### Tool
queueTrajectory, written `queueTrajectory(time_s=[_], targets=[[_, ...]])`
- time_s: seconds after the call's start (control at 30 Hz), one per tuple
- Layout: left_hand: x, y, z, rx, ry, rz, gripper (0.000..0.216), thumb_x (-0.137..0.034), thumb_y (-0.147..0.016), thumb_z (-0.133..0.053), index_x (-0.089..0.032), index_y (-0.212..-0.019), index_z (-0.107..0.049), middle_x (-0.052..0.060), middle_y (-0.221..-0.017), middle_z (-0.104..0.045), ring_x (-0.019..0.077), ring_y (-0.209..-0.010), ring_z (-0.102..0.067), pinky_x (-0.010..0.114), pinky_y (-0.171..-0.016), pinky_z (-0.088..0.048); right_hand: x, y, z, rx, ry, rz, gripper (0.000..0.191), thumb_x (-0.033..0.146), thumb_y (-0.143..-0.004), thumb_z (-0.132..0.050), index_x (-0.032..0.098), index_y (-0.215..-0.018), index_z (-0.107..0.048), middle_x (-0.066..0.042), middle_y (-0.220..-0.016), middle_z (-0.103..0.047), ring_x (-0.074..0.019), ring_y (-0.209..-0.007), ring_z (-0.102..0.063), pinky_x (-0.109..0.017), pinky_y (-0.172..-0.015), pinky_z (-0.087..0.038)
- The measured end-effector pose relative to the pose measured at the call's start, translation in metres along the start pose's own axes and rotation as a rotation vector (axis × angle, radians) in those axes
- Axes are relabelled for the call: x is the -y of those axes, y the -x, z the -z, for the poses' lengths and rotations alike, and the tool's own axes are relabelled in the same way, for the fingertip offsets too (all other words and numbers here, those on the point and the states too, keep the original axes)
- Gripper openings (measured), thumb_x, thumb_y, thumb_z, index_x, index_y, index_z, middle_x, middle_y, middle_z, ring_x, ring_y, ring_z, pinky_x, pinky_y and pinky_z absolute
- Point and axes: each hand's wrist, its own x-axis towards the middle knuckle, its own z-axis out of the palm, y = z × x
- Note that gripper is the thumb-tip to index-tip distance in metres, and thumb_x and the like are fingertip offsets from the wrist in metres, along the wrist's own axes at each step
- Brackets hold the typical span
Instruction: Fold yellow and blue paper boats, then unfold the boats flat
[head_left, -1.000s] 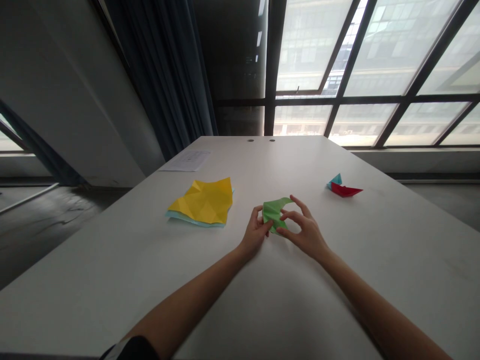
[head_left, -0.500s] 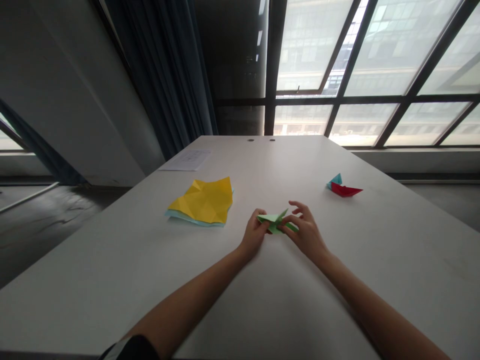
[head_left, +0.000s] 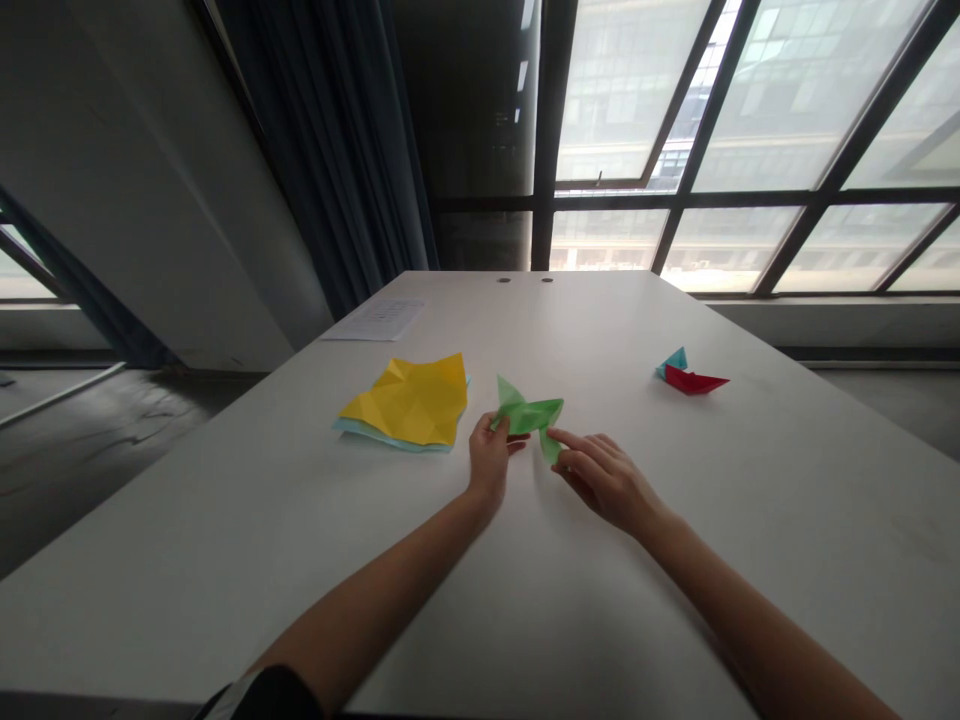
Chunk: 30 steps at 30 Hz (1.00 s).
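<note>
A partly folded green paper [head_left: 528, 414] is lifted a little above the white table [head_left: 525, 600]. My left hand [head_left: 489, 460] pinches its left end between thumb and fingers. My right hand [head_left: 606, 478] lies just to the right, fingers curled, with the index fingertip at the paper's lower right flap. Whether it grips the flap or only touches it is unclear.
A creased yellow sheet [head_left: 409, 402] lies on a light blue sheet [head_left: 375, 436] left of my hands. A red folded paper boat [head_left: 693, 380] and a small teal folded piece [head_left: 672, 362] sit at the right. A white printed sheet [head_left: 377, 319] lies far left. Windows stand behind the table.
The green paper was pressed low between both hands. My left hand has since lifted it up and leftward, and my right hand has slid back to its lower flap.
</note>
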Motion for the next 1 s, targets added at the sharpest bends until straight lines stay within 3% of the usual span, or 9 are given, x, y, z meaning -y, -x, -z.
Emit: queueTrajectory(time_s=[0.17, 0.3, 0.4, 0.5, 0.63, 0.73, 0.87, 1.0], targets=[[-0.007, -0.004, 0.002, -0.071, 0.175, 0.115, 0.02, -0.031, -0.071, -0.059, -0.015, -0.079, -0.05, 0.001, -0.071, -0.062, 0.011, -0.062, -0.061, 0.024, -0.06, -0.049, -0.005, 0.001, -0.001, -0.028, 0.015, -0.031, 0.01, 0.014, -0.08, -0.046, 0.02, -0.074, -0.052, -0.011, -0.12, -0.056, -0.0173, -0.084, -0.06, -0.033, -0.076, -0.047], [-0.009, -0.008, 0.004, -0.109, 0.236, 0.163, 0.016, -0.027, -0.072, -0.057, -0.016, -0.081, -0.049, -0.001, -0.068, -0.062, 0.0098, -0.057, -0.06, 0.024, -0.059, -0.049, -0.012, 0.002, -0.002, -0.026, 0.04, -0.077, 0.012, 0.013, -0.078, -0.045, 0.021, -0.07, -0.05, -0.01, -0.1, -0.064, -0.0186, -0.086, -0.06, -0.033, -0.077, -0.047], [-0.01, -0.009, 0.004, -0.083, 0.261, 0.207, 0.015, -0.026, -0.072, -0.056, -0.016, -0.082, -0.05, 0.0, -0.067, -0.062, 0.0114, -0.057, -0.061, 0.025, -0.058, -0.049, -0.017, 0.003, -0.003, -0.021, 0.041, -0.151, 0.005, 0.02, -0.08, -0.048, 0.02, -0.082, -0.053, -0.008, -0.092, -0.066, -0.0197, -0.088, -0.061, -0.033, -0.078, -0.047], [-0.011, -0.008, 0.004, 0.01, 0.256, 0.218, 0.018, -0.028, -0.071, -0.059, -0.015, -0.082, -0.052, 0.003, -0.074, -0.065, 0.0156, -0.067, -0.065, 0.026, -0.06, -0.05, -0.021, 0.004, -0.004, -0.048, 0.089, -0.258, 0.023, 0.029, -0.083, -0.049, 0.019, -0.103, -0.051, -0.008, -0.093, -0.066, -0.0216, -0.086, -0.06, -0.036, -0.078, -0.044], [-0.007, -0.002, 0.003, 0.153, 0.147, 0.117, 0.025, -0.035, -0.067, -0.067, -0.014, -0.078, -0.056, 0.005, -0.082, -0.066, 0.0189, -0.074, -0.065, 0.027, -0.063, -0.049, -0.023, 0.003, -0.001, -0.074, 0.243, -0.407, 0.037, 0.03, -0.086, -0.045, 0.02, -0.122, -0.044, -0.006, -0.082, -0.067, -0.025, -0.088, -0.055, -0.039, -0.077, -0.038], [-0.004, 0.002, 0.003, 0.232, 0.023, 0.021, 0.029, -0.039, -0.066, -0.068, -0.013, -0.077, -0.062, 0.005, -0.081, -0.066, 0.0167, -0.074, -0.064, 0.027, -0.066, -0.049, -0.026, 0.004, 0.003, -0.065, 0.345, -0.451, 0.028, 0.032, -0.087, -0.045, 0.022, -0.111, -0.056, -0.005, -0.071, -0.063, -0.0233, -0.078, -0.051, -0.036, -0.071, -0.036], [-0.004, 0.006, 0.002, 0.297, -0.047, -0.036, 0.029, -0.039, -0.067, -0.067, -0.013, -0.078, -0.067, 0.005, -0.08, -0.067, 0.0139, -0.073, -0.06, 0.028, -0.073, -0.049, -0.028, 0.004, 0.005, -0.1, 0.36, -0.429, 0.022, 0.036, -0.083, -0.05, 0.022, -0.082, -0.066, -0.006, -0.072, -0.056, -0.0201, -0.073, -0.049, -0.034, -0.071, -0.037], [-0.004, 0.008, 0.003, 0.327, -0.039, -0.028, 0.027, -0.038, -0.069, -0.066, -0.014, -0.08, -0.069, 0.006, -0.083, -0.067, 0.0152, -0.077, -0.06, 0.029, -0.074, -0.049, -0.028, 0.004, 0.004, -0.11, 0.244, -0.403, 0.015, 0.028, -0.081, -0.052, 0.02, -0.085, -0.064, -0.007, -0.089, -0.06, -0.0204, -0.085, -0.053, -0.034, -0.078, -0.039]])
